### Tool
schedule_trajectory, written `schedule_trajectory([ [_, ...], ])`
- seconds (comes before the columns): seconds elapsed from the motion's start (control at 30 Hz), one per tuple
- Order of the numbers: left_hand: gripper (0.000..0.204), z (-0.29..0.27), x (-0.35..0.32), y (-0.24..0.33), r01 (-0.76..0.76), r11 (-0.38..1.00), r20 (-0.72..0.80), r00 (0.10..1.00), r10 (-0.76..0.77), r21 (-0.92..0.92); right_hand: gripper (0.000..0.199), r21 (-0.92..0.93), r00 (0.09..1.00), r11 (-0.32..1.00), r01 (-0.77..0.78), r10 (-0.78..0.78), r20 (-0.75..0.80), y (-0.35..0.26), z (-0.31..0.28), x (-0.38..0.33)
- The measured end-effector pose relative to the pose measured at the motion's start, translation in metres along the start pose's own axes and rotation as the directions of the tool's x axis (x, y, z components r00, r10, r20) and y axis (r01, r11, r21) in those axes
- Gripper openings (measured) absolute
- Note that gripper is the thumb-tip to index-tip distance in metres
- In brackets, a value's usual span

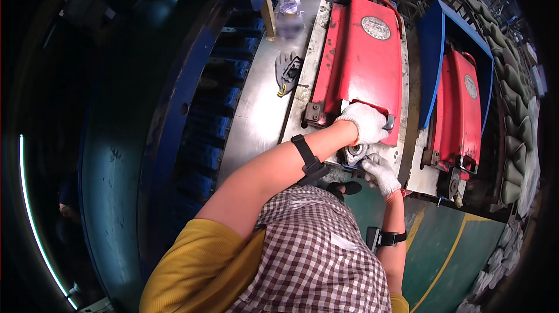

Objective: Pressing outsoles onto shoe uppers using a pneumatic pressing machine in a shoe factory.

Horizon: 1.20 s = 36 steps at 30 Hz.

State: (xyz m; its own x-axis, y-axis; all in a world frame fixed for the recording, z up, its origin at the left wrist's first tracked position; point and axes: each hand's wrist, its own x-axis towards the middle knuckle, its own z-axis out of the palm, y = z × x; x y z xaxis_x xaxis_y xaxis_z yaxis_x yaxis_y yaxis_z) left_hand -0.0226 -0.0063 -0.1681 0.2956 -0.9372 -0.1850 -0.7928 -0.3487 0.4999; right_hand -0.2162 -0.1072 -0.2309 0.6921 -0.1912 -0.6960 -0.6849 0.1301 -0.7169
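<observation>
Red lid [367,71] touches our left hand [369,124]; our right hand [382,175] bunches by the board's [307,80] near edge. We can't tell either grip. A slip could pinch us.

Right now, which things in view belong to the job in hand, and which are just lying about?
In the job, it seems:
- red machine, under the left hand
- round fitting, beside the right hand

Lying about, untouched:
- grey glove
- lavender object, blurred
</observation>
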Motion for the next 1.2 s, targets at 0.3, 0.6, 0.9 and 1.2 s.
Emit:
schedule_trajectory([
  [0.3,0.043,0.004,0.000,-0.002,0.027,0.999,-0.047,0.999,-0.026,0.020,0.026,0.019,1.000,1.000,0.020,-0.020,-0.012,0.000,0.002,0.003],
  [0.6,0.041,0.006,-0.002,0.001,0.039,0.999,-0.072,0.997,-0.037,0.025,0.030,-0.255,0.993,0.967,-0.010,-0.020,-0.115,-0.006,0.014,-0.001],
  [0.9,0.046,-0.001,-0.004,0.006,0.044,0.999,-0.036,0.998,-0.044,0.004,0.042,-0.076,0.957,0.983,0.166,-0.179,-0.227,0.049,0.075,-0.006],
  [1.2,0.045,-0.003,-0.005,0.006,0.072,0.997,-0.025,0.997,-0.072,0.002,0.041,0.532,0.853,0.783,-0.322,-0.004,0.522,0.017,0.074,-0.021],
])
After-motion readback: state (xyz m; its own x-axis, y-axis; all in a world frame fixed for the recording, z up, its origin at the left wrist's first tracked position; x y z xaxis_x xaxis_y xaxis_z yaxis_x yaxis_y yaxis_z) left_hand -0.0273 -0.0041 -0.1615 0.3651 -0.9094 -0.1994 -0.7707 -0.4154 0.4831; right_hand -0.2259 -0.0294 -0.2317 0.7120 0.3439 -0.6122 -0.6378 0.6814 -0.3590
